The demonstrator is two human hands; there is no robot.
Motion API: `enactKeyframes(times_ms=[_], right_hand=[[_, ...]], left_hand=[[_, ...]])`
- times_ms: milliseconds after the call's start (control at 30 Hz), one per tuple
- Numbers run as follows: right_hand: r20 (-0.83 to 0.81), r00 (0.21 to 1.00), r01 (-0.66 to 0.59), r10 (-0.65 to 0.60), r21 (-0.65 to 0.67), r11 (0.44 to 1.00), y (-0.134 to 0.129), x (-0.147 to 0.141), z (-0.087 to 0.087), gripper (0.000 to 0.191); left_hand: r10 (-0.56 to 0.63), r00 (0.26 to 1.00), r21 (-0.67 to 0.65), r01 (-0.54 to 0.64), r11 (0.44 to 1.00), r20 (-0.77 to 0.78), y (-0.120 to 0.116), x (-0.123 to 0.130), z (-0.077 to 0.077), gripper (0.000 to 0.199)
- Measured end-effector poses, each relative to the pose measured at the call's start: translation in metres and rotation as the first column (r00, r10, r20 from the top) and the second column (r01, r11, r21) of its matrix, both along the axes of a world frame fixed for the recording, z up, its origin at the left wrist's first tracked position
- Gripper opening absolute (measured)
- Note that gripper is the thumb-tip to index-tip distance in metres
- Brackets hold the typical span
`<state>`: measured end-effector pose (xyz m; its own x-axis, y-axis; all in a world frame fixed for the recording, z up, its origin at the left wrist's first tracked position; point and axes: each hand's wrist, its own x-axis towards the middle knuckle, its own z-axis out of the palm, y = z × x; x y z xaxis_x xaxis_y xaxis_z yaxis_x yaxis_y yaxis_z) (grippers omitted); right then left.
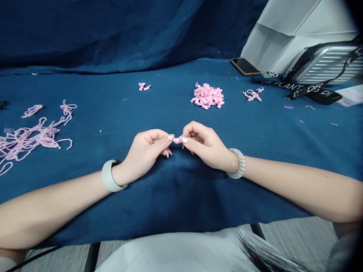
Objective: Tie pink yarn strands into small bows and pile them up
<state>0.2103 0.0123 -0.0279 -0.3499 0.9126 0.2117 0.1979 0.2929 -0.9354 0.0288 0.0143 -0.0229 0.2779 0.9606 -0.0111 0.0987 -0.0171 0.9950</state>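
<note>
Left hand [143, 153] and right hand [205, 145] together, pinching a pink yarn knot [177, 140]; blue cloth's front edge [198, 225] at six o'clock, loose yarn [34, 136] at nine.

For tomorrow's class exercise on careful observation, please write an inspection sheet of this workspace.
surface: blue cloth, rumpled near the hands.
job's things: small pink yarn piece; heap of pink yarn bits; loose pink yarn strands.
clutter: phone; silver case with black strap.
grippers: left hand and right hand, fingers both pinching the yarn piece.
cables: nothing seen.
surroundings: white folded board; blue backdrop.
</note>
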Motion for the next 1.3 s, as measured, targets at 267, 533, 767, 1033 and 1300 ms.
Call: enactKeyframes(times_ms=[267,533,767,1033,1300], right_hand=[[0.075,0.997,0.006,-0.011,0.062,0.998,0.0025,-0.0015,-0.0008,0.026],[0.105,0.994,-0.008,0.001,0.070,0.998,0.0037,0.0000,-0.0013,0.024],[0.095,0.995,-0.005,0.004,0.008,1.000,0.0031,0.0011,0.0014,0.029],[0.082,0.997,-0.002,0.002,-0.002,1.000,0.0043,0.0014,0.0012,0.030],[0.048,0.999,-0.022,0.023,-0.009,1.000,0.0039,0.0021,0.0016,0.030]], left_hand=[[-0.015,1.000,0.056,0.014,0.998,0.008,-0.0005,0.0016,-0.0023,0.025],[0.002,0.983,0.263,0.047,0.964,-0.184,-0.0036,0.0039,-0.0020,0.028],[0.036,0.974,0.295,0.033,0.955,-0.224,-0.0042,0.0018,0.0006,0.016],[0.079,0.958,0.355,0.026,0.935,-0.276,-0.0055,0.0025,0.0007,0.014],[0.134,0.940,0.404,0.005,0.915,-0.314,-0.0074,0.0029,0.0025,0.014]])
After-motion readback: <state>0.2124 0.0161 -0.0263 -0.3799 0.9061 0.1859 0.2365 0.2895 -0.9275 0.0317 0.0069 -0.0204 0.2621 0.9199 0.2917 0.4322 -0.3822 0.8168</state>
